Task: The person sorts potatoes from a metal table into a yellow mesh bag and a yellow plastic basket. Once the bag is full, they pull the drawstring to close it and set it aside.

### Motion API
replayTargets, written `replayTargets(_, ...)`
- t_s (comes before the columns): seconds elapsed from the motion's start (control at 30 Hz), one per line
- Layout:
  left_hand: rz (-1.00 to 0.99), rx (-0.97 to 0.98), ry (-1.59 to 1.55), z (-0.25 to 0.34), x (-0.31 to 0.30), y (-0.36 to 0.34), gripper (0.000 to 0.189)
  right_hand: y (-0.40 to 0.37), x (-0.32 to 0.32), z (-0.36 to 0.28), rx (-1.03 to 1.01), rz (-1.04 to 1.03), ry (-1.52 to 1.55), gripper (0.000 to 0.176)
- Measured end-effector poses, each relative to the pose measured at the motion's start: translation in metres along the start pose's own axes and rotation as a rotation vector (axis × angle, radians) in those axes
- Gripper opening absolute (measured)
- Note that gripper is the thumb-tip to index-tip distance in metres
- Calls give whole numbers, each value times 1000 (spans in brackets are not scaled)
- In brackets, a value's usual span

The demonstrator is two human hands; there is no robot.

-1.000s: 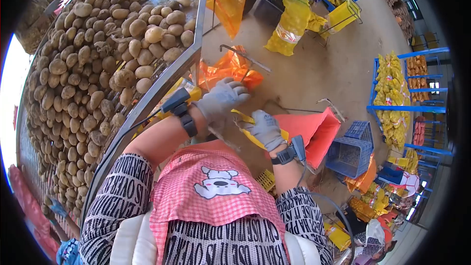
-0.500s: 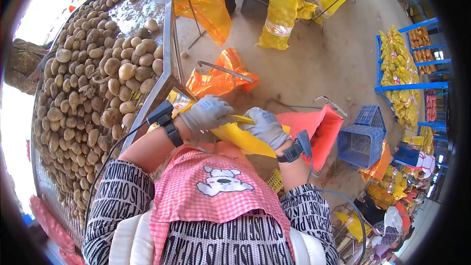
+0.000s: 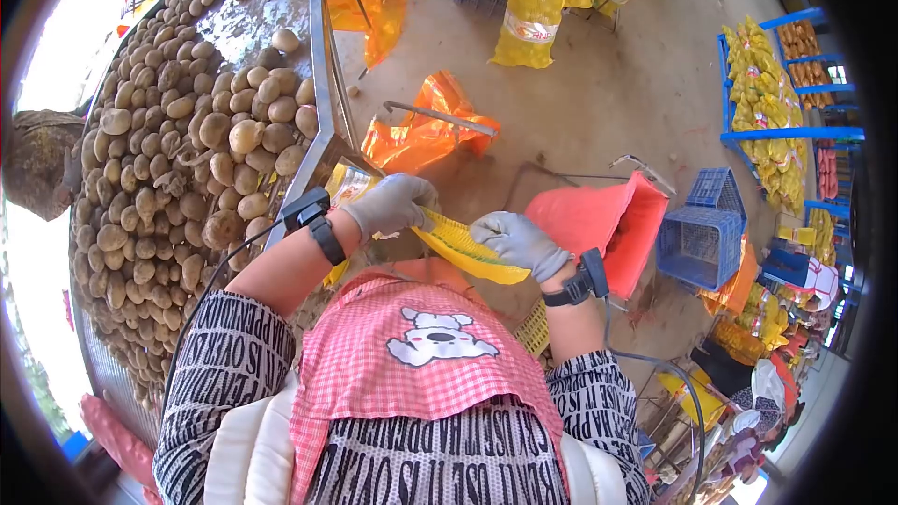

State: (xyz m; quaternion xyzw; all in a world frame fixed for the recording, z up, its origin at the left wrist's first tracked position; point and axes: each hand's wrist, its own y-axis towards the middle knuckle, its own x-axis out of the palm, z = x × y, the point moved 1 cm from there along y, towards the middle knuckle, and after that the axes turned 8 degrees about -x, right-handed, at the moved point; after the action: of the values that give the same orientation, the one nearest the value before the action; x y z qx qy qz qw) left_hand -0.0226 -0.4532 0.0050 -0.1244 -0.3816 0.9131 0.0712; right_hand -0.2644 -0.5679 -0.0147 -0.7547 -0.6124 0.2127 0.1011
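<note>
A yellow mesh bag (image 3: 466, 252) stretches between my two grey-gloved hands in front of the pink checked apron. My left hand (image 3: 391, 206) is closed on the bag's left end. With curled fingers, my right hand (image 3: 520, 241) grips the upper edge farther right; its fingertips are partly hidden. Just left of my left hand is the metal edge of a sorting table (image 3: 323, 136) heaped with potatoes (image 3: 154, 215). A red bag (image 3: 591, 220) hangs open on a metal frame to the right of my right hand.
An orange bag (image 3: 430, 131) lies on a metal stand ahead. Blue crates (image 3: 700, 243) sit at the right. A full yellow mesh sack (image 3: 529, 14) stands on the floor farther off. Blue racks (image 3: 795, 134) hold more sacks, and other people are at the lower right.
My hands have drawn slightly apart, and the yellow mesh bag now hangs as a narrower strip between them. The camera view has shifted a little.
</note>
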Motion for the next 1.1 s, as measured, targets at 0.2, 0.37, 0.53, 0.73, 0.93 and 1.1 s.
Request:
replayTargets(0.2, 20, 38, 72, -19, -1, -10, 44, 2, 22, -19, 106, -71, 271, 12)
replayTargets(0.37, 99, 281, 319, -24, 2, -36, 65, 0, 40, 11, 60, -45, 760, 8)
replayTargets(0.53, 86, 399, 635, -46, 15, -39, 70, 13, 56, -7, 117, 328, 478, 4)
replayTargets(0.73, 474, 319, 574, -26, 10, -32, 48, 23, 60, -36, -65, 332, -300, 10)
replayTargets(0.93, 550, 149, 687, -66, -2, 40, 19, 44, 45, -13, -191, 263, -732, 21)
replayTargets(1.1, 637, -70, 60, -115, -9, 118, 21, 80, 3, 38, 181, 206, -900, 13)
